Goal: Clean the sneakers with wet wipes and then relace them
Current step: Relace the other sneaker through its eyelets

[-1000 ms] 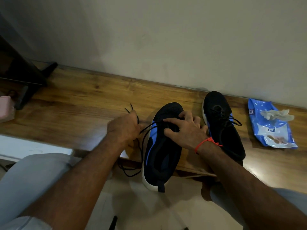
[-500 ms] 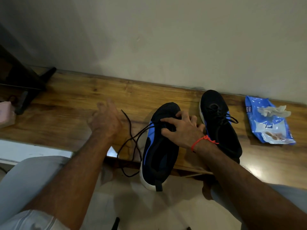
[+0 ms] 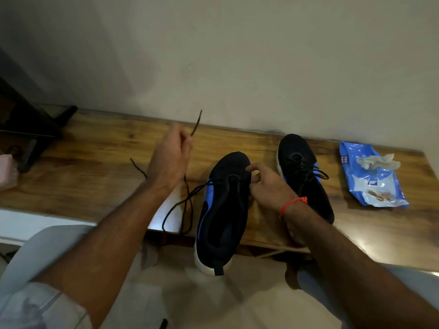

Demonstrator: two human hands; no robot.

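At frame centre the lace [image 3: 190,198] is being pinched and drawn upward by the left hand [image 3: 169,160] while the sneaker [image 3: 223,210] is being steadied by the loosely curled, empty-fingered right hand [image 3: 268,184]; even tension is being advised.

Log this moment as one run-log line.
step: relacing | left hand: pinches lace, raised | right hand: at near sneaker | far sneaker: laced

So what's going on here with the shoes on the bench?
A person is relacing a sneaker on a wooden bench. The left hand pinches its black lace, raised above the bench, while the right hand rests at the eyelets. The second sneaker lies laced beside a wet wipes pack.
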